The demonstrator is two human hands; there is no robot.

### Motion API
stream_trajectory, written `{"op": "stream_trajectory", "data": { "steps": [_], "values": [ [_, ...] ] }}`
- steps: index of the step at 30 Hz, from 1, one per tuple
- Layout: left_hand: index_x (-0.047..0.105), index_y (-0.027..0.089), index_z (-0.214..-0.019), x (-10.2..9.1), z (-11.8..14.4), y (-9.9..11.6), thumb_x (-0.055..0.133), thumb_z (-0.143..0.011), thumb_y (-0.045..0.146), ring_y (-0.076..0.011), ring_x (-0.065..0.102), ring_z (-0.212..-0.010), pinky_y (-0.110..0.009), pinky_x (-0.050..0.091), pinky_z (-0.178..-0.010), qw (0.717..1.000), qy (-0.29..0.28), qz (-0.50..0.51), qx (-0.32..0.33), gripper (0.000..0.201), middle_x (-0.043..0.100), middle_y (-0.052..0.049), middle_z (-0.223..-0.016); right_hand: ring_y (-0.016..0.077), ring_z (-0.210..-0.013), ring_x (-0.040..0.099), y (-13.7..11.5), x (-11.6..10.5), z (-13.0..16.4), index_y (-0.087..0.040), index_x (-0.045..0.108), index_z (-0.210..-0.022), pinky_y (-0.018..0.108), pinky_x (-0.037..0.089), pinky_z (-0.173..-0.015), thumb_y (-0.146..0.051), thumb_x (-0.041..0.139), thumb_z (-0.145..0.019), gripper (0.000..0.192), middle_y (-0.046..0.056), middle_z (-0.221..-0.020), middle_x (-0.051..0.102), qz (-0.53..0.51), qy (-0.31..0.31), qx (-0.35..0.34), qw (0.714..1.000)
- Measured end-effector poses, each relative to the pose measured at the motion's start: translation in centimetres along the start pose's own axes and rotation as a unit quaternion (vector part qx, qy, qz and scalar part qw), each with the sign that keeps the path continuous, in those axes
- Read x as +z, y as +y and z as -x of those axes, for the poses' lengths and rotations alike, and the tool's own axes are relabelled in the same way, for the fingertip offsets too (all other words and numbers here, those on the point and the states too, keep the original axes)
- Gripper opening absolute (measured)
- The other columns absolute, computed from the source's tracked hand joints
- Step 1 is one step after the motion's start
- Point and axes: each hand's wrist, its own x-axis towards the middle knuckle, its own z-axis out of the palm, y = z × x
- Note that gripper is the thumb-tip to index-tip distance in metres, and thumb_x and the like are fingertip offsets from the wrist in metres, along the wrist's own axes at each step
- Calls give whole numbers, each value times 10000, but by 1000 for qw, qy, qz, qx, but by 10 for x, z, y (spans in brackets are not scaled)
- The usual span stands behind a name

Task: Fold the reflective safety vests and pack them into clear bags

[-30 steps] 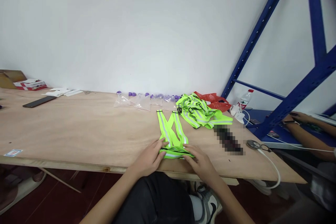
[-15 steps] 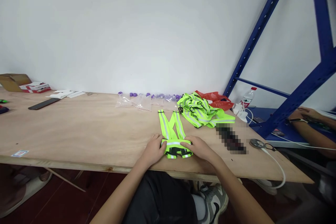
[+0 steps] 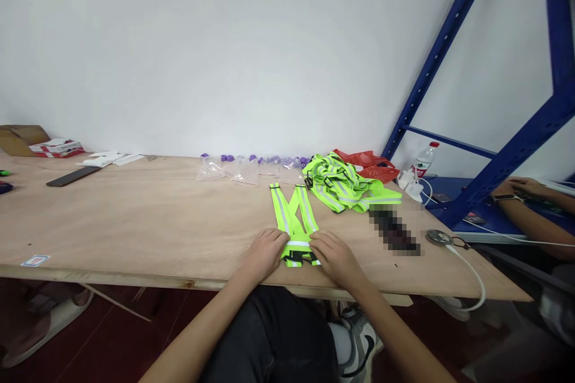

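A neon-yellow reflective vest (image 3: 296,244) made of elastic straps lies flat near the table's front edge. Its two shoulder straps point away from me and cross in an X, and its waist band runs sideways. My left hand (image 3: 268,249) is closed on the left end of that band. At the right end, my right hand (image 3: 335,256) pinches the band with bent fingers. Black buckles and folded strap show between the hands, on the side closest to me. The fingertips are partly hidden.
A heap of similar neon straps (image 3: 344,182) lies behind to the right, against a red plastic bag (image 3: 368,166). Clear bags (image 3: 246,172) with purple pieces line the wall. A round device (image 3: 439,238) with a white cable is at right. Another person's arm (image 3: 516,209) shows beyond the blue frame (image 3: 507,161).
My fingers have shifted from lying over the waist band to gripping its two ends. The lower strap and buckles look flatter. The view has moved slightly.
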Motion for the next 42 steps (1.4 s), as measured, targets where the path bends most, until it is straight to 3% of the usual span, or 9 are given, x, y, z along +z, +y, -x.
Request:
{"op": "stream_trajectory", "data": {
  "steps": [3,5,10,14,20,26,31,38,42],
  "values": [
    [621,206,-1024,-4,5,1,472,-982,178,-244,619,-1011,-377,501,-907,1000,-20,-7,11,157,684,-88,-1054,266,-1199,617,-3,-4,7,-214,669,-1107,461,501,-1036,-221,530,-964,199,102,-1172,714,-11,-26,-6,1000],
    [615,209,-1081,-9,10,3,494,-1000,331,-254,622,-1066,-392,495,-952,1000,-19,14,15,189,684,-98,-1114,285,-1288,563,-5,-10,11,-199,630,-1210,465,490,-1063,-304,635,-915,314,123,-1300,662,-33,-57,27,998],
    [558,193,-1238,-14,28,10,620,-844,651,-313,592,-1204,-447,460,-1043,999,-29,40,19,607,634,-153,-1303,302,-1327,533,-17,-22,22,-188,566,-1330,470,479,-1077,-392,698,-863,527,155,-1389,599,-64,-124,91,986],
    [566,204,-1248,-6,44,18,654,-827,634,-322,583,-1244,-464,463,-1061,999,-7,48,0,608,624,-152,-1344,320,-1308,548,-32,-21,34,-203,571,-1340,494,483,-1067,-377,742,-820,575,165,-1383,601,-70,-119,80,987],
    [663,206,-1135,-3,52,28,535,-940,566,-294,646,-1132,-416,519,-965,997,31,70,-18,429,695,-127,-1233,265,-1221,620,-36,-19,44,-237,653,-1241,455,496,-1055,-261,635,-903,339,114,-1308,668,-103,-78,85,988],
    [727,206,-837,-26,23,23,467,-986,521,-248,667,-870,-346,482,-833,993,-14,115,-34,435,744,-86,-851,264,-1084,672,-33,-25,26,-224,721,-1123,396,524,-968,-381,600,-919,284,92,-1142,737,-192,-74,182,962],
    [605,196,-600,-31,-8,9,441,-975,545,-206,614,-728,-297,430,-737,985,-45,157,-54,538,672,-57,-669,264,-975,662,-25,-26,3,-191,733,-1001,377,518,-892,-438,528,-941,327,80,-1019,742,-230,-91,225,942],
    [492,192,-524,-19,-37,-15,476,-929,547,-151,489,-552,-273,343,-581,980,-59,159,-103,539,511,5,-538,237,-932,594,-2,-13,-11,-194,660,-821,357,478,-867,-472,453,-978,380,78,-930,657,-167,-52,181,968],
    [570,179,-637,-10,-45,-25,510,-925,479,-151,509,-574,-266,335,-565,982,-44,138,-124,419,576,2,-630,228,-923,582,9,-9,-17,-191,644,-787,344,454,-847,-439,463,-984,365,73,-913,623,-67,-85,170,979]
  ]
}}
